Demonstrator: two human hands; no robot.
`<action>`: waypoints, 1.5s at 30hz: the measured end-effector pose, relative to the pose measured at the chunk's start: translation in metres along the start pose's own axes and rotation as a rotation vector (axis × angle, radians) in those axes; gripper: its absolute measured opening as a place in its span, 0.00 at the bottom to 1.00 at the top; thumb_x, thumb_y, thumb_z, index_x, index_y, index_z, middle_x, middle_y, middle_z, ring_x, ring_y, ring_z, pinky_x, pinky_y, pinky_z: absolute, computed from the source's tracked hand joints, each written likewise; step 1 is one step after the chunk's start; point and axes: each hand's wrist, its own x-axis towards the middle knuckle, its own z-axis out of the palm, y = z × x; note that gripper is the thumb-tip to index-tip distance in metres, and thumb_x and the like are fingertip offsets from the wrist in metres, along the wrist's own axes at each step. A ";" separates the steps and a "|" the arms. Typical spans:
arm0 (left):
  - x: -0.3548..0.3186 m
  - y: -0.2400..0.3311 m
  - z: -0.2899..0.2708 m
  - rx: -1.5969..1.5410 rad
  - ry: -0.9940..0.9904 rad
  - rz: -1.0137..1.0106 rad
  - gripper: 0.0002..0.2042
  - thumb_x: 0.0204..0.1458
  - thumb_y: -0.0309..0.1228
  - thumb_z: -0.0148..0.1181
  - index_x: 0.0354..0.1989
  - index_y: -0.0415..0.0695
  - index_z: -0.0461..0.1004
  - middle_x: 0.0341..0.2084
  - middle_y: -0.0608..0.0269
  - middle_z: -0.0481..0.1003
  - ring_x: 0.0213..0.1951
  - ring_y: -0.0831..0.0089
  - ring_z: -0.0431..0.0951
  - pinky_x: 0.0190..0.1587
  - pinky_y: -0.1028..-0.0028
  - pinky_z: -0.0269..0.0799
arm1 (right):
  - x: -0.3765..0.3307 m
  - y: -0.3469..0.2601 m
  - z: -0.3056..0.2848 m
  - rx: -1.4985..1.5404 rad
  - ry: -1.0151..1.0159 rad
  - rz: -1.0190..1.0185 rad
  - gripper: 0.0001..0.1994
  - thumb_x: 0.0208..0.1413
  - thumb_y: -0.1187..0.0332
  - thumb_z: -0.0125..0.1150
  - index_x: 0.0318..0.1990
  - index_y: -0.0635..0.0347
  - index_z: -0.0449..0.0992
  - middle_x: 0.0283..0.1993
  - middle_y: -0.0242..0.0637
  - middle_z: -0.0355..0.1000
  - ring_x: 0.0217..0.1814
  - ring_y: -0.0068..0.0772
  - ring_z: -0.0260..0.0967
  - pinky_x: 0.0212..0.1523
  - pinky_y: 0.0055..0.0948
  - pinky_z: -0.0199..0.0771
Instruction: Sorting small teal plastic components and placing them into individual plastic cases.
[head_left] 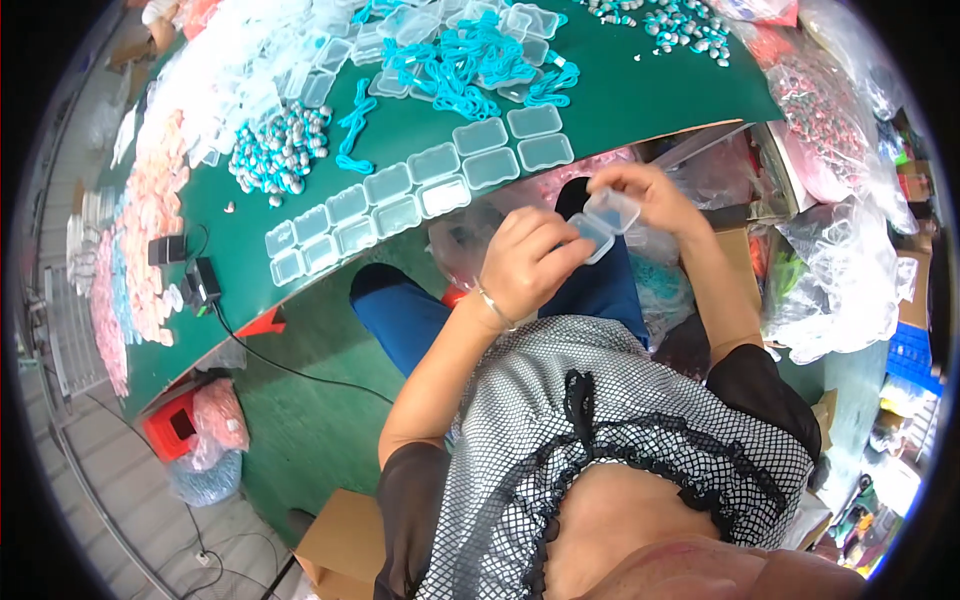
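I have a smooth green worktop (640, 95) in my remote view, carrying two rows of clear rectangular plastic boxes (388, 184) along its near edge. Beyond them I see tangled turquoise cords (355, 125) and heaped turquoise-and-silver beads (280, 150); leftward, small pale-pink pieces (160, 200) and black boxy devices (202, 285).

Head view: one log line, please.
left hand: holding open clear plastic case; right hand: holding same case; green table: turquoise cord bundles

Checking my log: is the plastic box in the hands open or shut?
The box is open: its two halves spread apart between left hand and right hand.
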 end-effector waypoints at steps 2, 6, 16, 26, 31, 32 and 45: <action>0.025 0.002 0.008 0.102 0.101 0.056 0.14 0.31 0.26 0.64 0.32 0.46 0.75 0.26 0.67 0.71 0.30 0.68 0.72 0.35 0.67 0.66 | 0.010 -0.009 -0.028 -0.060 0.153 -0.053 0.08 0.54 0.79 0.54 0.42 0.63 0.74 0.38 0.31 0.72 0.41 0.20 0.69 0.42 0.21 0.69; 0.062 0.001 0.031 0.343 0.057 0.036 0.08 0.37 0.29 0.61 0.28 0.47 0.73 0.23 0.69 0.70 0.27 0.71 0.71 0.33 0.71 0.62 | 0.044 -0.042 -0.051 -0.613 0.382 -0.313 0.07 0.53 0.78 0.55 0.39 0.63 0.76 0.36 0.33 0.72 0.35 0.22 0.70 0.34 0.20 0.70; 0.081 -0.031 0.071 0.643 -0.066 -0.118 0.03 0.38 0.28 0.55 0.19 0.45 0.73 0.21 0.63 0.70 0.28 0.68 0.70 0.33 0.67 0.61 | 0.102 -0.049 -0.067 -0.956 0.246 -0.392 0.09 0.50 0.74 0.59 0.40 0.59 0.75 0.38 0.32 0.71 0.37 0.26 0.69 0.34 0.24 0.69; 0.076 -0.040 0.068 0.633 -0.038 -0.197 0.03 0.39 0.31 0.58 0.22 0.47 0.74 0.22 0.66 0.69 0.30 0.66 0.70 0.32 0.66 0.61 | 0.178 -0.034 -0.067 -0.875 0.452 -0.259 0.15 0.48 0.67 0.61 0.45 0.54 0.74 0.34 0.37 0.75 0.33 0.35 0.74 0.37 0.30 0.75; 0.082 -0.049 0.037 0.542 0.052 -0.260 0.08 0.37 0.33 0.64 0.27 0.48 0.76 0.30 0.65 0.73 0.36 0.64 0.71 0.36 0.63 0.63 | 0.181 -0.030 -0.086 -0.705 0.680 -0.333 0.08 0.47 0.70 0.59 0.36 0.57 0.78 0.32 0.37 0.77 0.31 0.28 0.75 0.35 0.26 0.75; 0.085 -0.053 0.031 0.541 0.067 -0.280 0.08 0.39 0.33 0.64 0.30 0.48 0.77 0.32 0.63 0.74 0.37 0.63 0.72 0.37 0.62 0.65 | 0.178 -0.028 -0.097 -0.665 0.735 -0.353 0.09 0.47 0.70 0.59 0.37 0.57 0.78 0.31 0.36 0.77 0.30 0.28 0.75 0.35 0.26 0.75; 0.100 -0.080 0.020 0.446 -0.046 -0.403 0.08 0.42 0.33 0.63 0.33 0.49 0.79 0.34 0.62 0.77 0.37 0.59 0.75 0.39 0.61 0.69 | 0.079 -0.019 -0.127 -0.850 0.474 -0.072 0.11 0.44 0.73 0.55 0.37 0.59 0.78 0.26 0.38 0.74 0.29 0.30 0.72 0.34 0.28 0.72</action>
